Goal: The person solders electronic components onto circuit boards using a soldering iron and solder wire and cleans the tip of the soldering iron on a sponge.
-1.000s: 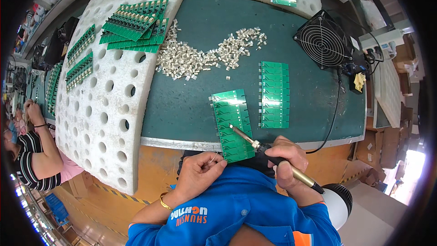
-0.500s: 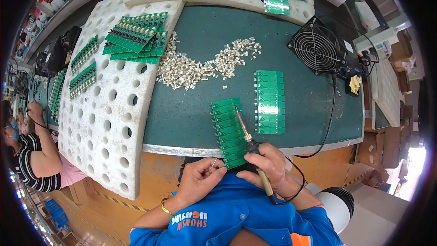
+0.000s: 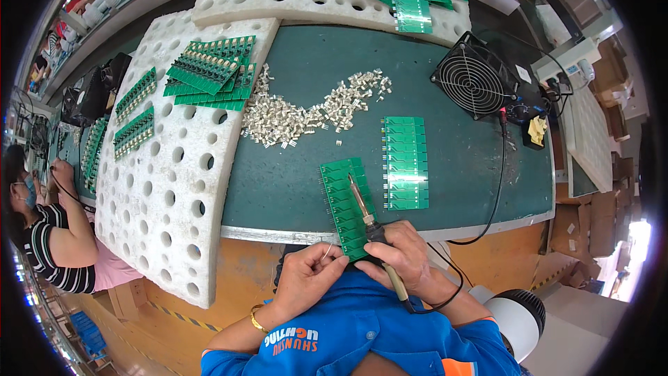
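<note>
My right hand (image 3: 403, 256) grips a soldering iron (image 3: 390, 275), its bare metal tip slanting up and left over the upper part of a green circuit board (image 3: 339, 198). The picture does not show whether the tip touches the board. Short pins stick out along the board's left edge. My left hand (image 3: 306, 280) is closed at the board's lower corner, thumb and fingers pinching it. A thin pale wire (image 3: 327, 251), like solder, rises from the same fingers. A second strip of joined green boards (image 3: 406, 163) lies flat on the table to the right.
Small white connectors (image 3: 285, 117) lie heaped on the green table (image 3: 278, 191). Finished-looking boards (image 3: 209, 73) rest on a holed white foam slab (image 3: 156, 181); more boards cover the foam behind. A black fan (image 3: 473, 76) stands right, above the iron's cable. A co-worker (image 3: 62, 230) sits left.
The iron's tip has shifted slightly left across the board. The whole view has moved a little, and the co-worker at the left shows more. Both my hands keep their hold.
</note>
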Demonstrator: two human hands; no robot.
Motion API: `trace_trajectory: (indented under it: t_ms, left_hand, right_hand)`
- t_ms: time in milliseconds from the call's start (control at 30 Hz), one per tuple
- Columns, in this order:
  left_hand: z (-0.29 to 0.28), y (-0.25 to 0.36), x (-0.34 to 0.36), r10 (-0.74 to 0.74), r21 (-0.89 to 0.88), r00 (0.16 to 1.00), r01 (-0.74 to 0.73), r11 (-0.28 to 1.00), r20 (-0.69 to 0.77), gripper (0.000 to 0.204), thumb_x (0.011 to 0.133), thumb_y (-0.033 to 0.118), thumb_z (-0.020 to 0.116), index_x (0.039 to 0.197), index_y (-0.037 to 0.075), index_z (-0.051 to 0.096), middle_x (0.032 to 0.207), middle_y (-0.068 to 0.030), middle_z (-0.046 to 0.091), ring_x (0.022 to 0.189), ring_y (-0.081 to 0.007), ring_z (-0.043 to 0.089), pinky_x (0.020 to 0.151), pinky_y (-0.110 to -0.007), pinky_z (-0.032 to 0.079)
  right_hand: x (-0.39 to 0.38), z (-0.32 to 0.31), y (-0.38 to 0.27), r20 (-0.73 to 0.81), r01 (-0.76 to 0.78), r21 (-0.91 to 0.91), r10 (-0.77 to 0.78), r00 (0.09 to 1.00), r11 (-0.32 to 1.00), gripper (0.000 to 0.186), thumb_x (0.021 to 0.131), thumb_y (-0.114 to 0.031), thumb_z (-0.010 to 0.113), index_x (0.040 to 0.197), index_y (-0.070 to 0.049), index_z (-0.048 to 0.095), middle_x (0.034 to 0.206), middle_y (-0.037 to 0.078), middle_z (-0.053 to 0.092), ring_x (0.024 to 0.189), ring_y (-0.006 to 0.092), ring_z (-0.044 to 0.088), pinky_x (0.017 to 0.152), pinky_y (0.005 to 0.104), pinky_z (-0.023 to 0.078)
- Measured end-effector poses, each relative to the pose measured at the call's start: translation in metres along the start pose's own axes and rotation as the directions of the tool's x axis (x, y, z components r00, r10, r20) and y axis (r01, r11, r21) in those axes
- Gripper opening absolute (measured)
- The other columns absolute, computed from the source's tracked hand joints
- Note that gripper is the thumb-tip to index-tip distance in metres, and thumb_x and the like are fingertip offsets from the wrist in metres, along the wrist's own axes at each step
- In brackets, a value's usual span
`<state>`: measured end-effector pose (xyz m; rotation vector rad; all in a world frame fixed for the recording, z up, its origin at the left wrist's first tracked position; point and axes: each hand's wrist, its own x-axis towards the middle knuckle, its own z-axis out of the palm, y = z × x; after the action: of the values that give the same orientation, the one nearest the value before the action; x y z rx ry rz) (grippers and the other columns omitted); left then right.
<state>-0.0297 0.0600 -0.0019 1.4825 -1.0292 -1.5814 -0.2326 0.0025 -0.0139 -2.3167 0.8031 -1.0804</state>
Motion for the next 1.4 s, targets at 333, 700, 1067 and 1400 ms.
trace_trajectory:
  t_ms: [333, 700, 1067, 1400]
  left_hand:
    - [0.005, 0.009, 0.002, 0.039, 0.092, 0.999, -0.036, 0.995, -0.030, 0.012, 0.086, 0.009, 0.074, 0.093, 0.001, 0.069, 0.055, 0.0078, 0.047, 0.051, 0.0010, 0.036, 0.046, -0.020, 0.031]
    - [-0.009, 0.001, 0.002, -0.032, -0.151, 0.998, 0.041, 0.988, 0.061, 0.007, 0.088, 0.005, 0.069, 0.093, 0.002, 0.066, 0.063, 0.0102, 0.049, 0.057, 0.0023, 0.037, 0.051, -0.018, 0.030]
    - [-0.025, -0.006, -0.009, 0.045, -0.286, 0.988, -0.001, 0.958, 0.145, 0.012, 0.092, 0.009, 0.069, 0.100, 0.001, 0.063, 0.073, 0.0088, 0.056, 0.061, 0.0030, 0.039, 0.054, -0.016, 0.031]
    - [-0.023, -0.011, -0.011, 0.099, -0.193, 0.982, -0.067, 0.979, 0.161, 0.012, 0.092, 0.010, 0.068, 0.098, 0.002, 0.061, 0.074, 0.0071, 0.056, 0.062, 0.0015, 0.041, 0.055, -0.017, 0.033]
  right_hand:
    - [0.025, -0.010, 0.000, -0.067, -0.097, 0.162, 0.109, 0.992, 0.982, 0.044, 0.072, -0.004, 0.079, 0.111, -0.004, 0.059, 0.086, 0.014, 0.059, 0.068, 0.0292, 0.058, 0.058, 0.0374, 0.047]
    - [0.094, 0.008, 0.029, -0.121, -0.155, 0.035, 0.158, 0.980, 0.987, 0.043, 0.075, 0.006, 0.069, 0.114, -0.007, 0.056, 0.092, 0.014, 0.057, 0.080, 0.0330, 0.057, 0.069, 0.0398, 0.047]
    - [0.102, 0.009, 0.020, -0.035, -0.232, 0.072, 0.235, 0.971, 0.970, 0.042, 0.076, 0.007, 0.064, 0.115, -0.007, 0.055, 0.093, 0.014, 0.056, 0.081, 0.0303, 0.058, 0.070, 0.0384, 0.047]
    - [0.100, -0.001, 0.001, -0.034, -0.390, 0.292, 0.417, 0.908, 0.873, 0.039, 0.077, 0.006, 0.066, 0.112, -0.005, 0.056, 0.098, 0.011, 0.062, 0.089, 0.0201, 0.065, 0.076, 0.0320, 0.051]
